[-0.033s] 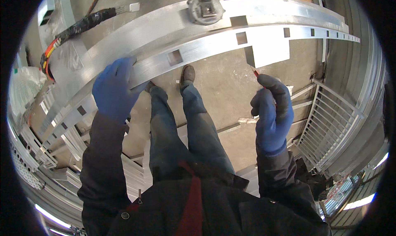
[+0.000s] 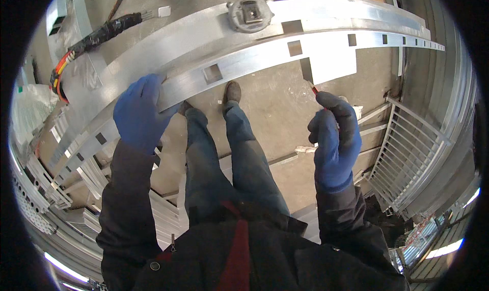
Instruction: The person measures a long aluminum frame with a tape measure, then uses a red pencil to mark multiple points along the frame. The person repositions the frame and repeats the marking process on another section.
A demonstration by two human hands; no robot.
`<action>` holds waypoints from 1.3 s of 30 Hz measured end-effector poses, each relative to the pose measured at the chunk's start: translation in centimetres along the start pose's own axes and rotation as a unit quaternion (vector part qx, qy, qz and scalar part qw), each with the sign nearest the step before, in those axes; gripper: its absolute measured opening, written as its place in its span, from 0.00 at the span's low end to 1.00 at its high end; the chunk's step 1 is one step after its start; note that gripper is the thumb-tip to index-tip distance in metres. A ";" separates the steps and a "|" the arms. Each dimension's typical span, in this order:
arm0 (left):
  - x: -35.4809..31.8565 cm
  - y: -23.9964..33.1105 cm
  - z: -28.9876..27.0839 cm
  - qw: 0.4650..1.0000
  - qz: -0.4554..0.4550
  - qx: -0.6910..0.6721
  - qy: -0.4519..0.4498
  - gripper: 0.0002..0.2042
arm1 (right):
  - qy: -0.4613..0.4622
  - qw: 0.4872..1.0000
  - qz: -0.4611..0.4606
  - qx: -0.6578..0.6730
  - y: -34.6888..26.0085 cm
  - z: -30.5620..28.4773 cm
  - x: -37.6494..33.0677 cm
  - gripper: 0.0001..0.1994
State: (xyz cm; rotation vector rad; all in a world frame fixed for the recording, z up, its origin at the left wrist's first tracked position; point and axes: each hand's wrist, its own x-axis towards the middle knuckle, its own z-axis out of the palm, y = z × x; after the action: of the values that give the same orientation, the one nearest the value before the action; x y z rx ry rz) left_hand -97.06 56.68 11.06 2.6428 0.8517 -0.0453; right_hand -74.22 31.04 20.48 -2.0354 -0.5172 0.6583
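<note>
My left hand (image 2: pixel 141 107), in a blue glove, is closed over a long silver metal bar (image 2: pixel 260 57) with square holes along its face. My right hand (image 2: pixel 335 133), in a blue glove with dark fingers, hovers to the right, apart from the bar. Pinched between its fingers is a thin red pencil (image 2: pixel 314 90), its tip pointing up and left toward the bar. Beyond the perforated bar lies a wide silver beam (image 2: pixel 188 39). On that beam rests a roundish grey object (image 2: pixel 250 14) with a dark square centre; its kind is unclear.
A white rectangular panel (image 2: pixel 333 67) shows below the bar's right part. Black-wrapped cabling (image 2: pixel 109 32) with orange and yellow wires lies at the far left, above clear plastic wrap (image 2: pixel 33 107). A white barred rack (image 2: pixel 407 151) stands at right. Metal profiles (image 2: pixel 165 214) lie behind my legs.
The holes in the bar and the roundish grey object appear slightly farther left and nearer. My right hand, with the pencil, has shifted marginally left. Both grips look the same.
</note>
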 end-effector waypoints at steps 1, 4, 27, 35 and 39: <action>0.1 0.1 -0.1 1.000 0.001 0.000 -0.003 0.30 | -0.002 1.000 -0.007 0.001 0.1 -0.3 0.3 0.14; 0.2 0.2 -0.5 1.000 0.007 0.004 -0.009 0.31 | -0.023 1.000 -0.002 0.010 0.1 -1.2 1.3 0.14; -0.3 -0.5 0.2 1.000 0.004 0.020 0.017 0.33 | -0.024 0.967 -0.124 -0.221 1.9 2.9 7.1 0.11; -0.6 -1.1 0.5 1.000 0.000 -0.007 0.012 0.32 | -0.032 0.960 -0.119 -0.253 2.2 3.6 7.8 0.10; -0.6 -1.2 0.4 1.000 0.003 -0.005 0.016 0.32 | -0.029 0.947 -0.131 -0.291 1.7 4.0 8.0 0.09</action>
State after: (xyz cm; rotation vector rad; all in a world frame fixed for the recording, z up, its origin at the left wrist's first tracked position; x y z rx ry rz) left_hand -98.22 57.05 10.35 2.6436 0.8518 0.0037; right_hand -70.36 37.40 15.22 -2.4283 -1.0995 0.4312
